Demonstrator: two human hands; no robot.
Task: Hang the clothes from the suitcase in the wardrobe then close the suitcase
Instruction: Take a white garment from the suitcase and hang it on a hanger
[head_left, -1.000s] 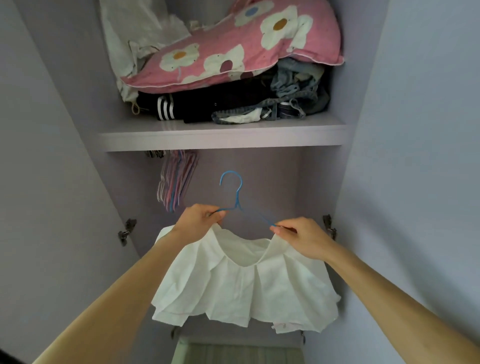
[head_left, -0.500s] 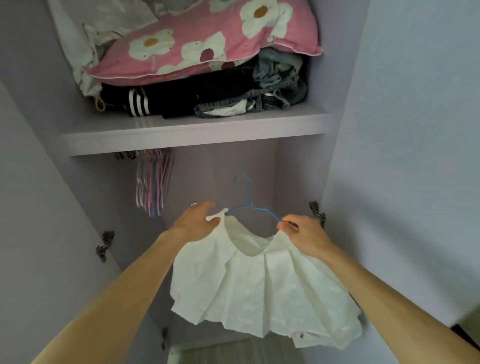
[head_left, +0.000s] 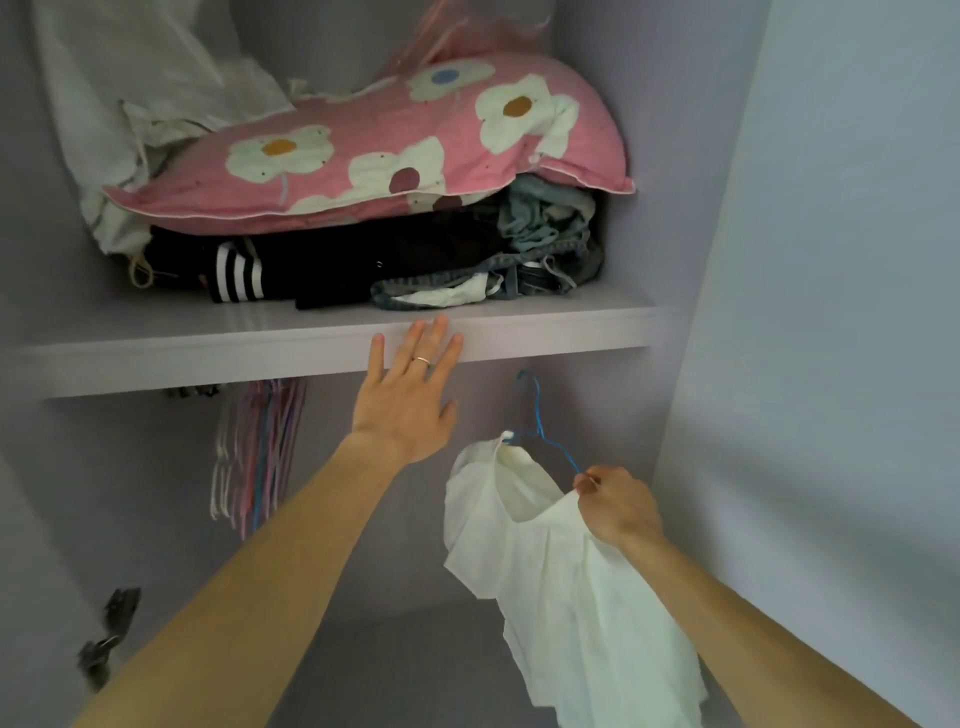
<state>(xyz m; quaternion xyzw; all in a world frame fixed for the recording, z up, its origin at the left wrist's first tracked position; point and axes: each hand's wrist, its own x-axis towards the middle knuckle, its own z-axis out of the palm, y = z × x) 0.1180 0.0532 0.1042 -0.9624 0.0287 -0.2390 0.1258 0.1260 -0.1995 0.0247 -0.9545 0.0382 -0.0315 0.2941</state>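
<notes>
The wardrobe (head_left: 415, 639) stands open, and its shelf (head_left: 545, 327) runs across the upper half. On the shelf a pink flowered pillow (head_left: 395, 156) lies on a pile of dark folded clothes (head_left: 363, 265). Below and to the right, near the camera, hangs the task's thing, a white garment (head_left: 561, 587). It is already threaded onto a hanger but not yet hung, so this piece looks roughly halfway done. On the far left under the shelf a bunch of empty hangers (head_left: 260, 452) hangs, presumably from a rail, though the shelf hides the rail itself. The left hand (head_left: 408, 395) is released, with its fingers straight and spread. Its fingertips lie over the shelf's front edge, and whether they touch it cannot be told. The right hand (head_left: 615, 506) pinches one arm of the blue hanger (head_left: 540, 426) together with the garment's neckline, so it alone carries the load. The hook points up just beneath the shelf and is not seen to catch on anything. A ring (head_left: 422, 360) sits on a left finger. What is left is to hook this hanger on. The suitcase is out of view, so any remaining clothes and its closing cannot be judged.
</notes>
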